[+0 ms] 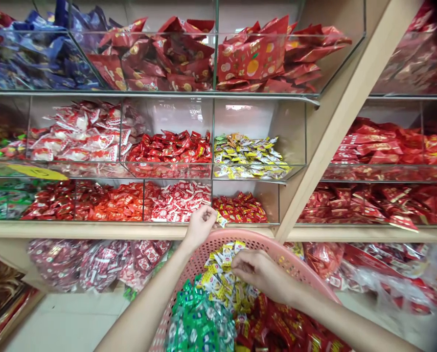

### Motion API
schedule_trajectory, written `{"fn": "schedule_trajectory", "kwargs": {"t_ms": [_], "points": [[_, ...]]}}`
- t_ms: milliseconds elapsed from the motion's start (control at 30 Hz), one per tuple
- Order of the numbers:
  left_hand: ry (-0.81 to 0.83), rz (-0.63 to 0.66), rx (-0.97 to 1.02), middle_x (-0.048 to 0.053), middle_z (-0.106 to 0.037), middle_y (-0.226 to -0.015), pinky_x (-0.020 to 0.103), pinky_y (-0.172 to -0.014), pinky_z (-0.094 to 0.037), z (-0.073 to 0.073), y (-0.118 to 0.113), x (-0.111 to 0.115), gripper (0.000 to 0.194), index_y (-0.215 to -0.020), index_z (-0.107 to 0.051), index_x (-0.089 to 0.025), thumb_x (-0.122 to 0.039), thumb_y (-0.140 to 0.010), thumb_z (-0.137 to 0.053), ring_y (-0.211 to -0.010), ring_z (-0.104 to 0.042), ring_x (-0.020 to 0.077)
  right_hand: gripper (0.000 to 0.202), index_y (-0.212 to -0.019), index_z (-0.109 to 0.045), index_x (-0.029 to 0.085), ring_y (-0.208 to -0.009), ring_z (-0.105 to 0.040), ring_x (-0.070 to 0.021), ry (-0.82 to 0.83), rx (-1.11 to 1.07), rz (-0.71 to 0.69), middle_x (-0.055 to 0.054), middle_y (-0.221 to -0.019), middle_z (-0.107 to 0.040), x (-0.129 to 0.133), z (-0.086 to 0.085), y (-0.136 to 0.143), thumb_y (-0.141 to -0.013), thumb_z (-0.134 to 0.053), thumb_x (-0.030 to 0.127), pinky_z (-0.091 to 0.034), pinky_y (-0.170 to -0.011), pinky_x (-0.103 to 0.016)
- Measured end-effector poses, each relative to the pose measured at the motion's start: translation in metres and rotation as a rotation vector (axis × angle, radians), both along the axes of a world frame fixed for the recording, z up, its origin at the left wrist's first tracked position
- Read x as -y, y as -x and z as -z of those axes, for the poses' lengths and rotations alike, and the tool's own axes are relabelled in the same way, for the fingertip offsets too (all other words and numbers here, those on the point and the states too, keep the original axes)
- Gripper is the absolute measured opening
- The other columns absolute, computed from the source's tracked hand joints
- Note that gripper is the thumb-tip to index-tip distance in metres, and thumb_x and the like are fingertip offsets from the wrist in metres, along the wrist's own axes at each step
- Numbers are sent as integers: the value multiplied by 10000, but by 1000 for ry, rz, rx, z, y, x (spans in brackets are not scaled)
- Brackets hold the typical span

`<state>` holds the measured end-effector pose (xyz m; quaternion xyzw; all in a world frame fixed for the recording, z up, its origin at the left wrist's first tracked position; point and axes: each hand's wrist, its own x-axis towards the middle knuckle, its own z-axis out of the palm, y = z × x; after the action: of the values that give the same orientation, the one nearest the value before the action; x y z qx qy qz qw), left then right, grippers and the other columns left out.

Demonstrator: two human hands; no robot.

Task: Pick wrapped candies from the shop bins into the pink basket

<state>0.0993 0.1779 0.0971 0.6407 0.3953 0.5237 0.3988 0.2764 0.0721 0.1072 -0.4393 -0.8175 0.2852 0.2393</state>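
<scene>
My left hand [201, 224] is closed at the rim of a pink perforated basket [257, 238]. A small yellow-and-white wrapped candy [221, 220] sticks out from its fingertips. Inside the basket, my right hand [255, 272] hovers over or touches a heap of yellow-and-white wrapped candies [214, 279]. Its fingers are curled together, and what they hold, if anything, is hidden. Green wrapped candies [196, 318] fill the basket's near left, and red packets [280, 325] lie at the near right, partly under my right forearm.
Glass-fronted shelves face me. One bin has yellow-and-white candies [249, 151]; below it are red-and-yellow candies [242, 208]. Red-and-white candies [179, 203] lie left of those. A wooden divider [324, 142] slants at right. Bagged candies [104, 264] sit under the wooden ledge [75, 229].
</scene>
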Motion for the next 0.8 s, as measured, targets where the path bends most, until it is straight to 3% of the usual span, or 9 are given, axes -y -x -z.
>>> {"fn": "schedule_trajectory", "kwargs": {"t_ms": [167,400,533,800], "points": [[20,20,12,-48,-503,-566,182,-415,-396,-1,1,2,191,-680,-503,-169,-332,-764,-556,-478,-561,98,126,-777,-640,179,-624,-534,-106,166,102,-203,4,-713,-624,7,11,-19,-802,-517,184,-375,-573,-198],[18,6,23,-49,-504,-533,175,-401,-378,-1,1,3,226,-680,-506,-171,-369,-777,-556,-458,-548,94,98,-800,-572,200,-647,-532,-132,10,191,60,9,-702,-608,5,28,-35,-825,-476,201,-342,-569,-230],[33,9,0,-54,-504,-488,184,-415,-392,0,1,3,218,-675,-509,-170,-355,-780,-557,-410,-515,85,112,-768,-499,204,-602,-490,-123,-97,320,119,12,-689,-578,6,34,-36,-817,-423,137,-280,-538,-233],[18,18,6,-49,-516,-526,181,-430,-394,0,2,1,181,-699,-519,-163,-319,-782,-558,-442,-543,90,120,-752,-459,205,-581,-510,-125,-98,465,203,8,-668,-567,12,43,-35,-823,-403,128,-236,-511,-233]]}}
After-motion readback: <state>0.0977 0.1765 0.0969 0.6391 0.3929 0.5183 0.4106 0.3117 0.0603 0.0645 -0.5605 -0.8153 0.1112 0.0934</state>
